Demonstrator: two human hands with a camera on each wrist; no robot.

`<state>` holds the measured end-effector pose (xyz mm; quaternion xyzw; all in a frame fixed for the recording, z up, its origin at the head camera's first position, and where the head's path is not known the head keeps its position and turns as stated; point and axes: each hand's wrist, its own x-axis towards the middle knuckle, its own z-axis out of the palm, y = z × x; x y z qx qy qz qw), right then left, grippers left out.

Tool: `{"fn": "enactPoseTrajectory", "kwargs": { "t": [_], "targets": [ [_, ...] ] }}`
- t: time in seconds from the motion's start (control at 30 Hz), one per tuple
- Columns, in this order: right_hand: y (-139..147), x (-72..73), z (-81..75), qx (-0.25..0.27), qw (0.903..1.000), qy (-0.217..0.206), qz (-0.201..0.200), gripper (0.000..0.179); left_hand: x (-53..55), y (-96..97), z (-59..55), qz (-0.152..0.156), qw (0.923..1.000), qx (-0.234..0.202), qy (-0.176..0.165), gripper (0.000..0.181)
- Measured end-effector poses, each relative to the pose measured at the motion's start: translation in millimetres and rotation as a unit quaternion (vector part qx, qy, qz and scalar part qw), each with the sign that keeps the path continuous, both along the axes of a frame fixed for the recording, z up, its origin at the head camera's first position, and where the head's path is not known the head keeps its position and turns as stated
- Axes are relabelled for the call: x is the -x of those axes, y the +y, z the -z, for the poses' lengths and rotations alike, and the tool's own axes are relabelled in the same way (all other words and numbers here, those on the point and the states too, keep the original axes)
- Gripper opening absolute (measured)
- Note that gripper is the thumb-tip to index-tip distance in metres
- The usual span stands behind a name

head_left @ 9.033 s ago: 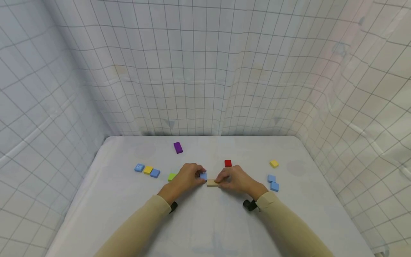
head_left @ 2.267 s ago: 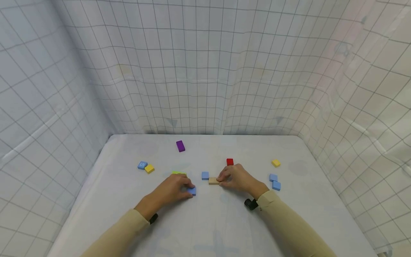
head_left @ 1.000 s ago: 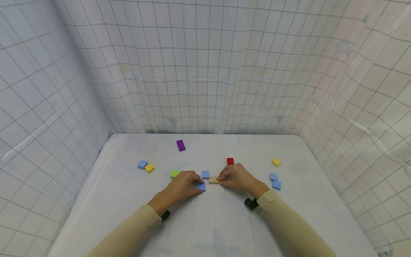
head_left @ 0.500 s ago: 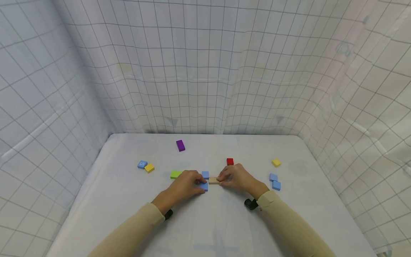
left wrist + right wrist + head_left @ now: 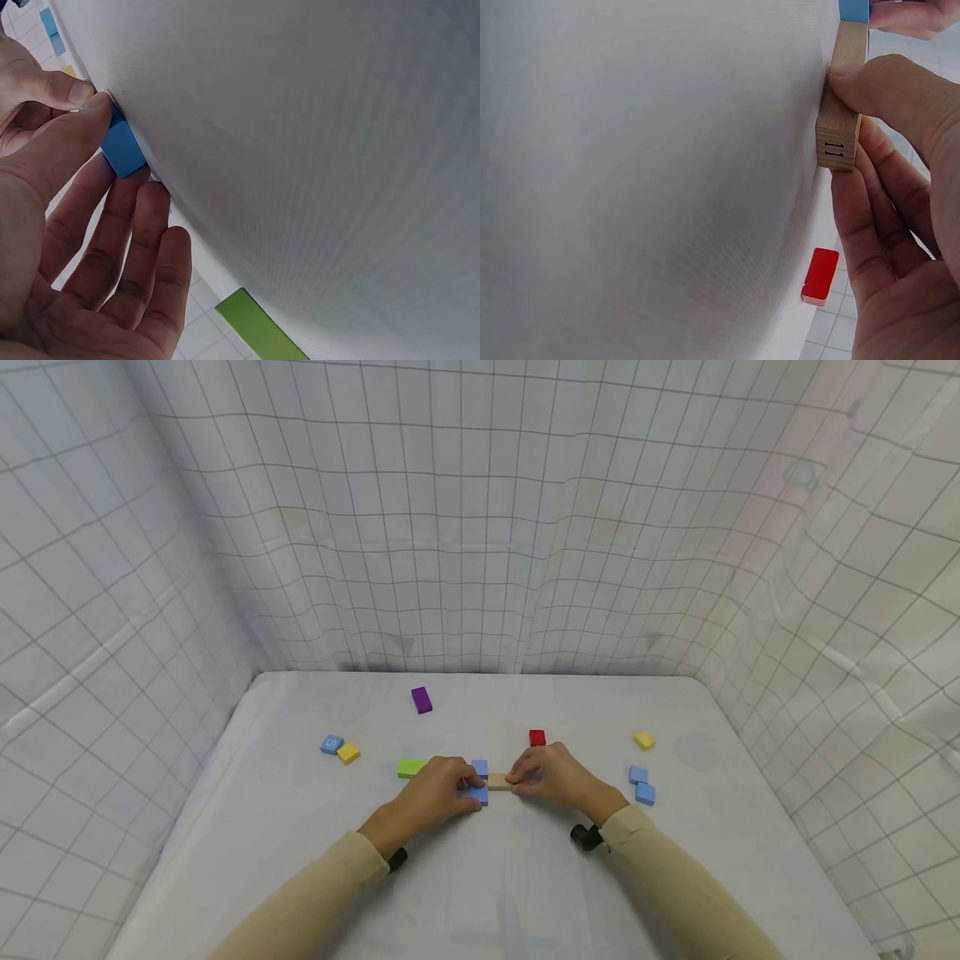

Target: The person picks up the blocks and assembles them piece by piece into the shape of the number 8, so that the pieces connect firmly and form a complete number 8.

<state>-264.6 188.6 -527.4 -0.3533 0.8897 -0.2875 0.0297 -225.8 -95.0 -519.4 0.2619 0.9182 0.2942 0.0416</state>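
Note:
My left hand [image 5: 435, 792] pinches a blue square block [image 5: 124, 150] between thumb and fingers, low on the white table. Right at that block's corner is the left end of a plain wooden block [image 5: 498, 782], which my right hand [image 5: 553, 778] pinches by its other end. The number 11 shows on the wooden block's end [image 5: 835, 148] in the right wrist view. Just behind the held blue block, a second blue block [image 5: 479, 767] lies at the wooden block's far left corner. A green block [image 5: 412, 767] sits beside the left hand, partly covered by it.
A red block [image 5: 537, 737] lies behind the right hand, a purple block [image 5: 422, 700] farther back. At left are a blue block marked 5 [image 5: 332, 744] and a yellow one [image 5: 348, 753]. Two blue blocks [image 5: 644, 793] and a yellow one [image 5: 644, 741] lie at right. Gridded white curtains [image 5: 480, 527] enclose the table.
My left hand has let go of the far blue block, taken another from beside the yellow one at left, and slid it right to the wooden block. The right hand keeps its pinch.

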Motion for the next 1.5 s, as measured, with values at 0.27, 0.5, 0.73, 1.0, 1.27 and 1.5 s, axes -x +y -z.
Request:
{"fn": "enactPoseTrajectory", "kwargs": {
  "t": [0.27, 0.5, 0.73, 1.0, 1.27, 1.5],
  "targets": [
    [1, 0.2, 1.1, 0.002, 1.0, -0.002, 0.001, 0.021, 0.1, 1.2, 0.4, -0.007, 1.0, -0.002, 0.0, 0.028],
    [1, 0.1, 1.1, 0.004, 1.0, 0.002, -0.001, 0.022, 0.5, 0.9, 1.5, -0.006, 0.9999, -0.008, 0.005, 0.028],
    [0, -0.8, 0.3, 0.005, 1.0, -0.002, 0.002, 0.021, 0.4, 0.6, 0.2, -0.003, 1.0, -0.006, 0.006, 0.027],
    [1, -0.7, -2.3, 0.009, 0.9999, 0.005, -0.012, 0.021, 0.1, 2.2, -1.4, -0.005, 0.9999, -0.011, 0.009, 0.026],
    [1, 0.0, -1.8, 0.004, 0.9998, -0.008, -0.018, 0.018, 8.0, -0.5, 10.6, 0.012, 0.9993, -0.028, 0.02, 0.026],
    [-3, -3.5, -2.1, -0.014, 0.9999, -0.008, -0.001, 0.029, 16.1, -5.1, 24.7, 0.024, 0.9988, -0.028, 0.032, 0.028]
  ]
}}
